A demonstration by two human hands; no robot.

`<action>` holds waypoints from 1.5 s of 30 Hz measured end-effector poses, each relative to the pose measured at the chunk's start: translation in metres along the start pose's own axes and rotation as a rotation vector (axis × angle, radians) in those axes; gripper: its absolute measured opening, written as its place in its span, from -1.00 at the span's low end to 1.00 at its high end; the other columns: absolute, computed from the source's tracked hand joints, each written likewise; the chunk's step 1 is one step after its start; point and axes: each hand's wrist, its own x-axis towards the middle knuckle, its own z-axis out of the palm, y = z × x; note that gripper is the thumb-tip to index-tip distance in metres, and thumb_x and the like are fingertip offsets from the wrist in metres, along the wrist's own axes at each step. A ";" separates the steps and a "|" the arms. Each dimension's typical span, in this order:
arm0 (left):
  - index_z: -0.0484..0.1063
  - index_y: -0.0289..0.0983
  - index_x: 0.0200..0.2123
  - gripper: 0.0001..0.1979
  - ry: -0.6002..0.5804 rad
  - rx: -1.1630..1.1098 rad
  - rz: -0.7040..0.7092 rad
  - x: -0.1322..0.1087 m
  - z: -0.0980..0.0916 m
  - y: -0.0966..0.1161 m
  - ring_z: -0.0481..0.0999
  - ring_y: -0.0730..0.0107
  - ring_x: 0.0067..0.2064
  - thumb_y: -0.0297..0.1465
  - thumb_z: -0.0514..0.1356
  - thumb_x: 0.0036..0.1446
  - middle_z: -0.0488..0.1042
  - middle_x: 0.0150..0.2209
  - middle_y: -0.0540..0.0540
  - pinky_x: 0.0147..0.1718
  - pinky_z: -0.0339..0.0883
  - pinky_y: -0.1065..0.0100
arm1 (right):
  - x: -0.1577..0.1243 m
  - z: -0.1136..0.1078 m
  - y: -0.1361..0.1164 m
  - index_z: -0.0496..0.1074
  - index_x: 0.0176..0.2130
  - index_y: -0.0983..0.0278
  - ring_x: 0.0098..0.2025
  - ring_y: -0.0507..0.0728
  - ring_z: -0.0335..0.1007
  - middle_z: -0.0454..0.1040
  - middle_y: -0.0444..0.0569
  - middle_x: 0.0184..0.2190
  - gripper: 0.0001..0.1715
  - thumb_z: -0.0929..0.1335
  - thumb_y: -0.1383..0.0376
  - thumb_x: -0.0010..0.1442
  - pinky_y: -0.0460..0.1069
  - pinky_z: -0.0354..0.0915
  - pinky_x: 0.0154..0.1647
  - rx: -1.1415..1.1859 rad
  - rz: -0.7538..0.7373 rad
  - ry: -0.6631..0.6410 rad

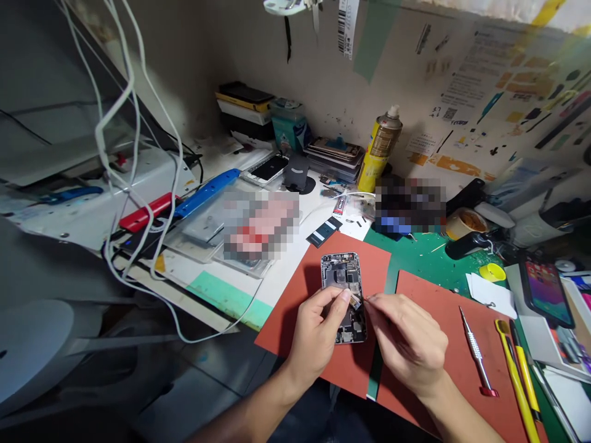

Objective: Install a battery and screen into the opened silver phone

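An opened smartphone [359, 271] lies on a reddish-brown mat, its inner boards and parts exposed. Over its middle, my left hand [316, 329] pinches a small shiny metallic part [354, 301] between thumb and forefinger. My right hand [409, 338] is at the phone's right edge with thumb and forefinger pressed together. Its fingertips are close beside the metallic part; whatever they hold, if anything, is too small to make out. My left fingers and the part cover some of the phone's middle.
On the right mat [434, 301] lie a silver screwdriver [475, 351] and a yellow-handled brush [514, 375]. A phone with a lit screen [547, 289] rests farther right. Behind stand a yellow spray can [379, 151] and stacked phone parts [335, 154]. White cables [133, 123] hang at left.
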 end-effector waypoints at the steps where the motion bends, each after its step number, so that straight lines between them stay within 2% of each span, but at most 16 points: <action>1: 0.62 -0.26 -0.30 -0.67 0.012 0.025 0.000 0.000 0.000 0.000 0.53 0.33 -0.25 -0.16 0.26 0.41 0.59 -0.31 -0.07 -0.22 0.41 0.41 | 0.002 -0.001 -0.002 0.55 0.18 0.14 -0.23 0.21 0.66 0.69 0.04 -0.18 -0.41 0.42 0.60 0.28 0.13 0.58 -0.20 0.031 0.046 -0.013; 6: 0.60 -0.25 -0.33 -0.69 0.050 0.105 0.009 0.000 0.001 0.003 0.50 0.35 -0.31 -0.20 0.25 0.40 0.57 -0.36 -0.04 -0.29 0.39 0.42 | 0.008 0.000 -0.009 0.59 0.02 0.17 -0.32 0.15 0.57 0.64 0.00 -0.23 -0.67 0.49 0.46 0.30 0.06 0.52 -0.29 0.180 0.267 -0.048; 11: 0.62 -0.23 -0.35 -0.70 0.069 0.177 0.074 -0.003 0.003 0.005 0.54 0.34 -0.30 -0.24 0.24 0.41 0.59 -0.35 -0.04 -0.29 0.40 0.43 | 0.009 0.006 -0.011 0.64 -0.06 0.18 -0.44 0.08 0.54 0.67 -0.05 -0.31 -0.82 0.54 0.27 0.31 -0.02 0.51 -0.40 0.426 0.612 -0.016; 15: 0.62 -0.24 -0.36 -0.71 0.075 0.204 0.107 -0.004 0.003 0.005 0.53 0.35 -0.31 -0.27 0.25 0.40 0.59 -0.35 -0.04 -0.29 0.38 0.43 | 0.014 0.006 -0.012 0.64 -0.13 0.24 -0.52 0.03 0.48 0.65 -0.05 -0.36 -0.76 0.59 0.17 0.25 -0.05 0.49 -0.45 0.683 0.868 -0.002; 18: 0.60 -0.24 -0.35 -0.70 0.070 0.188 0.084 -0.003 0.003 0.004 0.51 0.34 -0.30 -0.25 0.23 0.42 0.57 -0.35 -0.05 -0.28 0.37 0.41 | 0.019 0.004 -0.012 0.64 -0.16 0.26 -0.56 0.02 0.45 0.63 -0.06 -0.39 -0.66 0.64 0.13 0.16 -0.06 0.44 -0.49 0.795 0.971 0.015; 24: 0.56 -0.24 -0.37 -0.70 0.056 0.163 0.062 -0.004 0.002 0.004 0.48 0.32 -0.32 -0.23 0.24 0.40 0.54 -0.39 -0.05 -0.29 0.34 0.38 | 0.021 0.001 -0.011 0.63 -0.17 0.27 -0.63 -0.01 0.41 0.63 -0.08 -0.41 -0.60 0.66 0.12 0.09 -0.07 0.35 -0.57 0.885 1.034 0.019; 41: 0.63 -0.22 -0.34 -0.75 0.064 0.192 0.060 -0.004 0.002 0.003 0.54 0.32 -0.29 -0.25 0.28 0.37 0.60 -0.34 -0.05 -0.26 0.37 0.40 | 0.024 0.002 -0.013 0.59 -0.20 0.27 -0.67 -0.01 0.37 0.63 -0.10 -0.45 -0.53 0.69 0.11 0.01 -0.09 0.33 -0.62 0.885 1.071 0.028; 43: 0.63 -0.22 -0.34 -0.75 0.071 0.183 0.049 -0.004 0.002 0.002 0.53 0.33 -0.29 -0.25 0.28 0.37 0.60 -0.34 -0.04 -0.26 0.37 0.41 | 0.022 0.001 -0.013 0.59 -0.18 0.27 -0.66 0.01 0.39 0.63 -0.09 -0.44 -0.58 0.66 0.10 0.09 -0.07 0.37 -0.60 0.844 1.031 0.023; 45: 0.62 -0.23 -0.35 -0.74 0.084 0.153 0.023 -0.003 0.002 0.000 0.52 0.35 -0.31 -0.23 0.29 0.37 0.59 -0.36 -0.04 -0.29 0.37 0.41 | 0.017 0.001 -0.014 0.60 -0.14 0.25 -0.62 0.04 0.45 0.64 -0.06 -0.40 -0.72 0.58 0.14 0.24 -0.04 0.42 -0.56 0.706 0.906 0.023</action>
